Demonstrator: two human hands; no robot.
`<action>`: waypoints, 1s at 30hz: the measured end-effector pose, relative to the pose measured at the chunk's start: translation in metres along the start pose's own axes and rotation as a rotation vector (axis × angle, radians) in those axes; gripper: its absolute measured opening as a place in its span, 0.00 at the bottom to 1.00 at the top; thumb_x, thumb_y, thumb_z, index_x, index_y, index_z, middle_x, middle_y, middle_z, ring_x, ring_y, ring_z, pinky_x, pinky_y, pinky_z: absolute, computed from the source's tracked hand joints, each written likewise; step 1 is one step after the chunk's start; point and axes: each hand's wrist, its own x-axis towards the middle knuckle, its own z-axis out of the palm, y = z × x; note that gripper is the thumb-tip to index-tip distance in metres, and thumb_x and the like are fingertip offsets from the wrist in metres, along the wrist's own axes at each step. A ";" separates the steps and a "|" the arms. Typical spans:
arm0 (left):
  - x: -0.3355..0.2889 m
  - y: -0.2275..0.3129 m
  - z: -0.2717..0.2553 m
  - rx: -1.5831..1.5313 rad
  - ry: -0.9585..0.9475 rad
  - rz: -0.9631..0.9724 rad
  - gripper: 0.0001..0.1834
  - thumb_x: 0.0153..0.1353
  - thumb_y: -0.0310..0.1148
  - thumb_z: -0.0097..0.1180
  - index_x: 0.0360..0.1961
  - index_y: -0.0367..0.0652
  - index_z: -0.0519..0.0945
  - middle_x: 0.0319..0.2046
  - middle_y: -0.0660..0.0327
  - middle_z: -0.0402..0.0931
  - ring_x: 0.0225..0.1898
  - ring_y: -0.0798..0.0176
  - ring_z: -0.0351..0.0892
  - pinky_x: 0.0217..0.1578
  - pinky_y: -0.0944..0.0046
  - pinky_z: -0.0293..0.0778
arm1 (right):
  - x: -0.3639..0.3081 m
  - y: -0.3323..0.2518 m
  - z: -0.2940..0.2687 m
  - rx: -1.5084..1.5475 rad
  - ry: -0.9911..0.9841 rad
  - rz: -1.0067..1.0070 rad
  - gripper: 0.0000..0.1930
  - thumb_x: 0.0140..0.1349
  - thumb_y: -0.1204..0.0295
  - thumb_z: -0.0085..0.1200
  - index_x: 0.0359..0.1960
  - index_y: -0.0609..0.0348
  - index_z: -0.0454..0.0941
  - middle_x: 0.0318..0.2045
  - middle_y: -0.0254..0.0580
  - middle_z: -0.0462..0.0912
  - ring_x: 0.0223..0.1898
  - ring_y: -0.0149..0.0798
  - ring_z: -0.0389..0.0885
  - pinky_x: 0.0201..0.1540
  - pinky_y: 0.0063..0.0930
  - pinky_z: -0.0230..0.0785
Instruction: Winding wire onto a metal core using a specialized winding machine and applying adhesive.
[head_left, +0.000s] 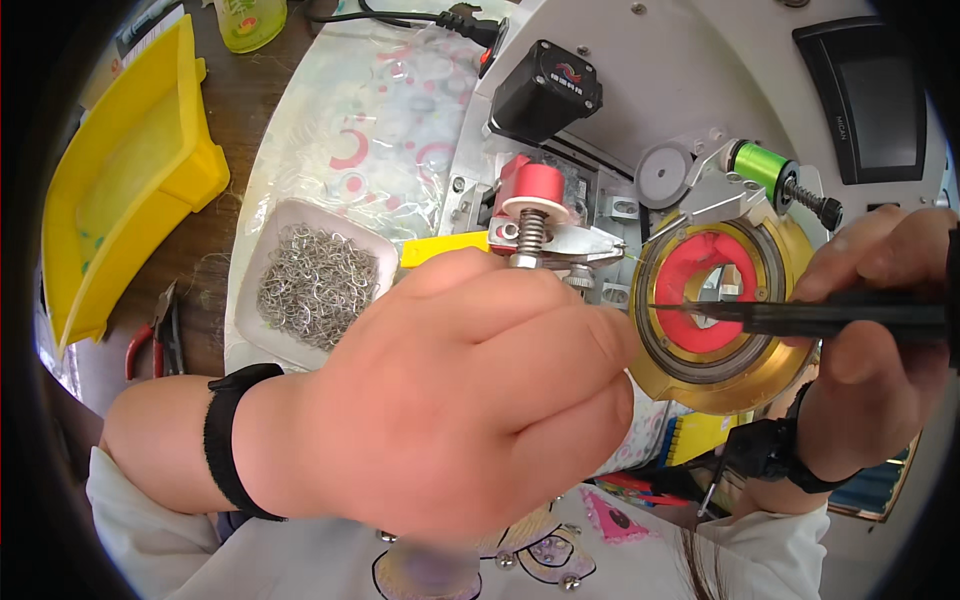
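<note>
My left hand (470, 390) fills the middle of the view with its back up and its fingers curled; whatever they may hold is hidden beneath. In my right hand (880, 300) is a pair of dark pointed tweezers (790, 318), the tip reaching left across a brass ring head (740, 388) with a red inner ring (738, 246). Just beyond my left knuckles, a metal clamp (585, 245) stands beside a spring post with a red cap (538, 183). A fine greenish wire shows near the clamp's tip, close to the brass ring.
Left of my hand, a white dish (250, 315) holds many small bent metal wire pieces (320, 285). A yellow bin (195, 180) and red-handled pliers (158, 335) lie farther left. Behind stand a black motor (548, 92), a green roller (762, 165) and a dark screen panel (870, 100).
</note>
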 end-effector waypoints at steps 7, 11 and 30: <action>0.002 0.005 -0.004 0.014 -0.045 -0.059 0.09 0.38 0.25 0.60 0.25 0.35 0.80 0.34 0.57 0.80 0.27 0.60 0.77 0.23 0.64 0.58 | -0.001 0.003 0.002 -0.060 -0.022 0.016 0.17 0.52 0.71 0.69 0.35 0.59 0.70 0.33 0.44 0.75 0.25 0.31 0.77 0.26 0.20 0.71; 0.002 0.004 -0.003 0.001 -0.042 -0.064 0.09 0.39 0.25 0.61 0.26 0.36 0.81 0.34 0.57 0.80 0.28 0.59 0.77 0.24 0.63 0.60 | 0.000 0.005 0.002 -0.073 -0.028 0.019 0.17 0.52 0.70 0.69 0.34 0.59 0.70 0.32 0.43 0.75 0.25 0.32 0.77 0.26 0.21 0.70; 0.000 0.002 -0.001 0.008 -0.015 -0.032 0.10 0.38 0.25 0.61 0.27 0.36 0.81 0.34 0.58 0.80 0.29 0.59 0.77 0.24 0.65 0.62 | -0.002 0.008 0.004 -0.106 -0.034 0.011 0.15 0.51 0.69 0.69 0.30 0.59 0.73 0.28 0.41 0.75 0.24 0.35 0.78 0.26 0.26 0.69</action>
